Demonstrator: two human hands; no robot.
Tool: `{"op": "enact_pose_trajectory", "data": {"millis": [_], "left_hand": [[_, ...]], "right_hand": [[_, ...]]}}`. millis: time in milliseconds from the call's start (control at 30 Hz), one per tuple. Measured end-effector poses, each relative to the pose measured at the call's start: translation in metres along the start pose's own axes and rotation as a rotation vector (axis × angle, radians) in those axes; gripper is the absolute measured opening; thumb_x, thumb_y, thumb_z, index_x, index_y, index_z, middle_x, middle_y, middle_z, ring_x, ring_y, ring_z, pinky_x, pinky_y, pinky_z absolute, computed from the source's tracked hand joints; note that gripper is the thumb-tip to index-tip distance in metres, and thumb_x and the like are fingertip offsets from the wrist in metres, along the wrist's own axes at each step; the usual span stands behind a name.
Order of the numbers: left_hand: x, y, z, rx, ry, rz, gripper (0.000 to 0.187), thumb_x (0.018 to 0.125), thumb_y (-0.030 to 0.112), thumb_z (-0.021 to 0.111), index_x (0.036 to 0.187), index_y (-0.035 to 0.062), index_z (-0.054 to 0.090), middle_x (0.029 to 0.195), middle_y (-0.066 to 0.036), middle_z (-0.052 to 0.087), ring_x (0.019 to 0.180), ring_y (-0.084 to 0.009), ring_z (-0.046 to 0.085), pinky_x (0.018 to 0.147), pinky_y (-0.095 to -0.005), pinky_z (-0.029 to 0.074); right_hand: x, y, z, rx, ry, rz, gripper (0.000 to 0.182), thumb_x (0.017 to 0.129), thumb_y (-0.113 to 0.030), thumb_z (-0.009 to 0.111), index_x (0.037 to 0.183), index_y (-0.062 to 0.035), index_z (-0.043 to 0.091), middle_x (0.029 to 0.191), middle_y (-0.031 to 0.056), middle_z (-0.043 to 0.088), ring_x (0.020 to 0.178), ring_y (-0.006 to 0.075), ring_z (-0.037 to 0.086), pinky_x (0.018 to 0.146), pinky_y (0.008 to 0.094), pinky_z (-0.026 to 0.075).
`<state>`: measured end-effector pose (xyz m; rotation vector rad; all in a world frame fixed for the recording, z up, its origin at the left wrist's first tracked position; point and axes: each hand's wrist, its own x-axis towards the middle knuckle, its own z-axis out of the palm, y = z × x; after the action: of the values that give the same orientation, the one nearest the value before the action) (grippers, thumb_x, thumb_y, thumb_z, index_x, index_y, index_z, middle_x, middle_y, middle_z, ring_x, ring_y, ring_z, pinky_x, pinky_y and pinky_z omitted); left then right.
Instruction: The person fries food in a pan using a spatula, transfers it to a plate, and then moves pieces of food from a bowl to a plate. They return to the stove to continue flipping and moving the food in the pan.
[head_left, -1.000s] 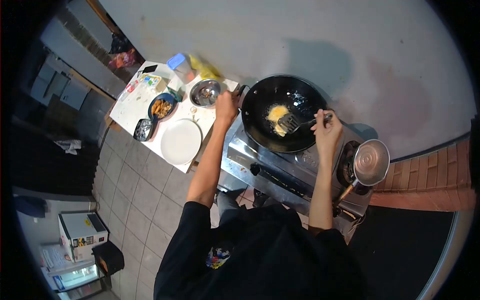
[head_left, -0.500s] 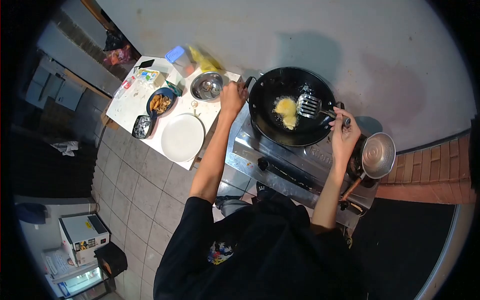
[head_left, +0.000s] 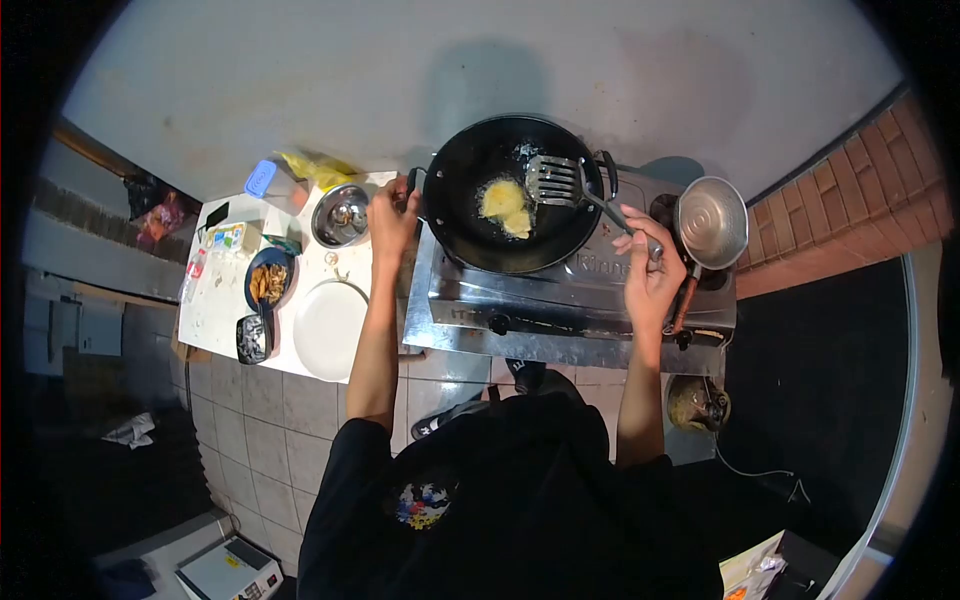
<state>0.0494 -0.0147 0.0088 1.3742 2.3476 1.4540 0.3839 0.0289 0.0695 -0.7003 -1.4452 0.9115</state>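
A black wok (head_left: 470, 253) sits on the stove, with a small yellow piece of food (head_left: 505, 205), like egg or batter, frying in oil at its middle. My left hand (head_left: 392, 222) is closed around the wok's left handle (head_left: 416, 184). In my right hand (head_left: 652, 275) is the handle of a slotted spatula (head_left: 556, 182). The spatula's head is over the wok, just right of the yellow food.
A metal saucepan (head_left: 712, 222) stands on the stove's right side. The white table (head_left: 222, 305) at left bears a white plate (head_left: 330, 330), a steel bowl (head_left: 341, 215), a blue bowl of browned food (head_left: 268, 283), a black dish (head_left: 253, 340) and a blue-lidded container (head_left: 275, 184).
The view has turned, so the wok and table appear farther left. The spatula's head has shifted slightly up and away from the food. Both hands keep their holds.
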Motion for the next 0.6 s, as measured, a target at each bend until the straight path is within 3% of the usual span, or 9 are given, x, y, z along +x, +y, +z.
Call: {"op": "enact_pose_trajectory", "data": {"millis": [267, 367, 600], "left_hand": [[0.002, -0.003, 0.004, -0.021, 0.021, 0.015, 0.03, 0.077, 0.006, 0.07, 0.105, -0.0023, 0.065, 0.086, -0.017, 0.068, 0.075, -0.0251, 0.066, 0.07, -0.0332, 0.051], [0.001, -0.004, 0.005, 0.014, -0.002, -0.001, 0.032, 0.076, 0.004, 0.07, 0.107, -0.001, 0.065, 0.088, -0.018, 0.068, 0.076, -0.0258, 0.066, 0.07, -0.033, 0.05], [-0.003, -0.009, 0.004, 0.028, 0.032, 0.032, 0.033, 0.075, -0.006, 0.063, 0.108, -0.0005, 0.065, 0.093, -0.02, 0.067, 0.084, -0.0294, 0.067, 0.074, -0.0343, 0.051]], "right_hand": [[-0.001, 0.02, 0.013, -0.016, 0.106, 0.129, 0.007, 0.09, 0.0, 0.054, 0.091, 0.0054, 0.059, 0.087, 0.0094, 0.067, 0.057, 0.0098, 0.061, 0.051, 0.0209, 0.048], [0.003, 0.027, 0.019, -0.014, 0.082, 0.146, 0.007, 0.09, 0.0, 0.055, 0.091, 0.0052, 0.059, 0.085, 0.0094, 0.066, 0.057, 0.0096, 0.062, 0.05, 0.021, 0.048], [0.027, 0.033, 0.028, -0.232, -0.025, 0.163, 0.01, 0.086, -0.004, 0.06, 0.081, 0.0045, 0.06, 0.059, 0.0032, 0.056, 0.051, 0.0101, 0.061, 0.046, 0.0228, 0.045]]}}
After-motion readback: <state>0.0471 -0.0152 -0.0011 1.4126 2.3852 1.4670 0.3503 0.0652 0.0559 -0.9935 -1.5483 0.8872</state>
